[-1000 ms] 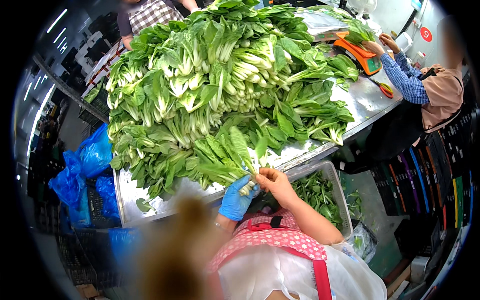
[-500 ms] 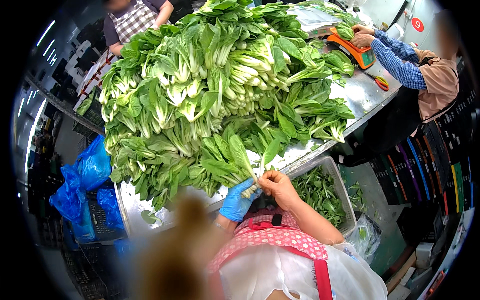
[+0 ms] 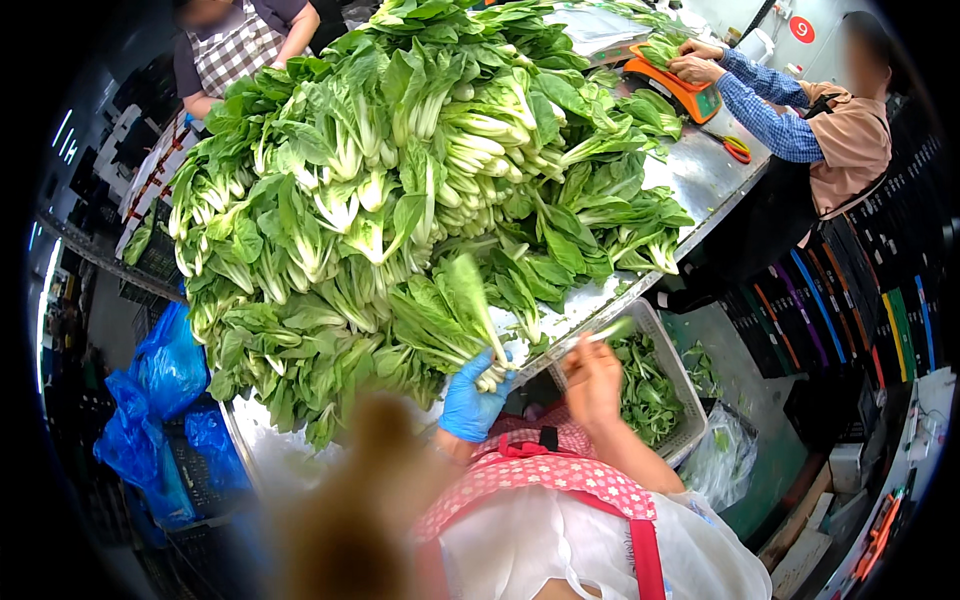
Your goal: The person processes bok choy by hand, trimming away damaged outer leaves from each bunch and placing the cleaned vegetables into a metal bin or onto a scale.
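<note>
In a blue glove, my left hand [image 3: 474, 400] is closed around the stem ends of several leafy greens, bok choy [image 3: 440, 318], whose leaves point away over the table edge. One stalk among them stands up, its leaf blurred. My bare right hand [image 3: 594, 385] is apart from the bunch, pinching a single pale-stemmed leaf [image 3: 612, 331], smeared by motion. Just beyond that hand is a grey plastic crate [image 3: 690, 405] holding loose trimmed leaves [image 3: 645, 385]. A large heap of bok choy [image 3: 340, 190] covers most of the metal table [image 3: 705, 190].
Across the table at right, a person in checked sleeves [image 3: 765, 110] handles greens on an orange scale [image 3: 690, 95]; scissors [image 3: 738, 150] lie nearby. Another person [image 3: 245, 45] stands at far left. Blue plastic bags [image 3: 165, 370] hang at left, and a clear bag [image 3: 722, 455] sits beside the crate.
My right hand has pulled away from the bunch, moving right toward the crate with a leaf in its fingers. My left hand still grips the bunch. The view has shifted slightly.
</note>
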Demonstrator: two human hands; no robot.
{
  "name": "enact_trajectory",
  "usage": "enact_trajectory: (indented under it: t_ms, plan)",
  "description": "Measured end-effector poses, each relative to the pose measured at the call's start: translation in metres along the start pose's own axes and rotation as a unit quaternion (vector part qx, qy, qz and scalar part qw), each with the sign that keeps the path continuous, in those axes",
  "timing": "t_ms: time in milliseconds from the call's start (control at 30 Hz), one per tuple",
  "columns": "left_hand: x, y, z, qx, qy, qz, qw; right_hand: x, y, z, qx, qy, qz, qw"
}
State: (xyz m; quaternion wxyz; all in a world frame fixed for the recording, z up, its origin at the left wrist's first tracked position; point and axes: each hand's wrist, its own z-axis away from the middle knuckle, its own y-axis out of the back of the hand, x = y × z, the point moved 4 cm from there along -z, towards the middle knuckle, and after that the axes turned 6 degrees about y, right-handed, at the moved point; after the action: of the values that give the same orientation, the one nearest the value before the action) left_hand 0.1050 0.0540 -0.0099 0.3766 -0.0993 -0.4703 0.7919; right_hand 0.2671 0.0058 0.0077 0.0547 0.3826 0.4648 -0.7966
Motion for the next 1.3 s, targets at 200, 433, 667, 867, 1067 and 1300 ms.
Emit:
enact_trajectory:
  t_ms: [200, 433, 667, 867, 1067, 1300]
  plan:
    - [0.010, 0.008, 0.001, 0.005, 0.028, -0.008, 1.000, -0.041, 0.063, -0.049, 0.130, 0.052, 0.165, 0.976]
    - [0.012, 0.009, 0.005, -0.002, 0.061, -0.023, 0.998, 0.015, -0.043, -0.029, -0.167, 0.357, 0.769, 0.503]
    - [0.010, 0.018, 0.007, 0.001, 0.068, -0.005, 0.998, 0.020, -0.029, -0.059, -0.153, 0.251, 0.764, 0.574]
    - [0.010, 0.009, 0.002, -0.022, 0.043, -0.019, 0.999, -0.017, -0.034, -0.065, -0.153, 0.039, 0.276, 0.948]
    - [0.004, -0.019, 0.000, 0.020, 0.020, -0.020, 0.999, -0.007, -0.020, -0.082, -0.132, -0.029, 0.265, 0.955]
    - [0.002, -0.029, -0.011, 0.044, -0.020, -0.017, 0.999, -0.007, -0.020, -0.082, -0.143, 0.005, 0.236, 0.961]
